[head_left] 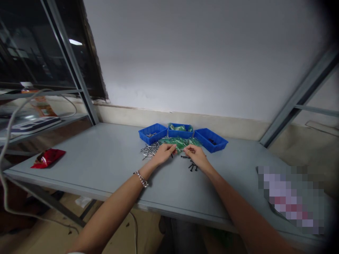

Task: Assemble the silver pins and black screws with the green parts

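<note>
My left hand (pixel 164 153) is closed in a pinch above the table, beside a pile of silver screws (pixel 148 151). My right hand (pixel 196 153) also pinches, facing the left across a small gap. Green plastic bags (pixel 180 141) lie just behind the fingertips. Something thin and pale shows between the two hands, too small to name. Several black screws (pixel 193 165) are scattered under and beside my right hand. What each hand grips is hidden by the fingers.
Behind the hands stand three blue bins: a left bin (pixel 161 133) with silver pieces, a middle bin (pixel 181 134) with green packets, and a right bin (pixel 212 147) with dark pieces. A red packet (pixel 50 158) lies far left. A pixelated item (pixel 291 201) lies right.
</note>
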Motion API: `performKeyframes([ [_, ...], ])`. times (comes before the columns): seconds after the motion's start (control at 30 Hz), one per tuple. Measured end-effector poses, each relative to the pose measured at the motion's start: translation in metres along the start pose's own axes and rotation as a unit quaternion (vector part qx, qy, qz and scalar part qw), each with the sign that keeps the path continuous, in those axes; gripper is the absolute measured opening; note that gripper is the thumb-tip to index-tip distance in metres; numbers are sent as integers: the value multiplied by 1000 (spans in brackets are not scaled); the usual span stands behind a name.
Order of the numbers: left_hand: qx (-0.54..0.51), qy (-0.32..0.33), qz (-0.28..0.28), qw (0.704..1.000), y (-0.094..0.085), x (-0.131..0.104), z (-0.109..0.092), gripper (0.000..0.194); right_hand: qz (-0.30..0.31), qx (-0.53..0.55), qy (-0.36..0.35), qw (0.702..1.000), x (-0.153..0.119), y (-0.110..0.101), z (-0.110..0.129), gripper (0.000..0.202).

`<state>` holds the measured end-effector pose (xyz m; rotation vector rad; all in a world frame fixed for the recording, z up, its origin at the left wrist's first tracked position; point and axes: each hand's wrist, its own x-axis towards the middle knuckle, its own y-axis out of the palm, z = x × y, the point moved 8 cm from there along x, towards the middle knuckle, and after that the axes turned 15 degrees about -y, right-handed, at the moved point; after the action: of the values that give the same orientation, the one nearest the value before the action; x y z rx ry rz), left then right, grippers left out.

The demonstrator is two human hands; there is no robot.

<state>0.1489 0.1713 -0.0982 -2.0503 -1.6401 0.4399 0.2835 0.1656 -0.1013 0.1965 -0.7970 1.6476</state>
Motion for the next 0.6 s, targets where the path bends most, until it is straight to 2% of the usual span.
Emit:
performKeyframes([
  [0.23, 33, 16, -9, 999, 2, -3, -5, 32, -3, -8, -8, 1000, 1, -1, 3, 12],
  [0.43, 40, 21, -52, 998, -4, -3, -4, 23, 11, 13, 13, 1000, -1, 2, 2, 22],
  [0.6, 34, 30, -52, 998, -4, -3, -5, 23, 25, -7, 33, 999, -2, 3, -3, 28],
])
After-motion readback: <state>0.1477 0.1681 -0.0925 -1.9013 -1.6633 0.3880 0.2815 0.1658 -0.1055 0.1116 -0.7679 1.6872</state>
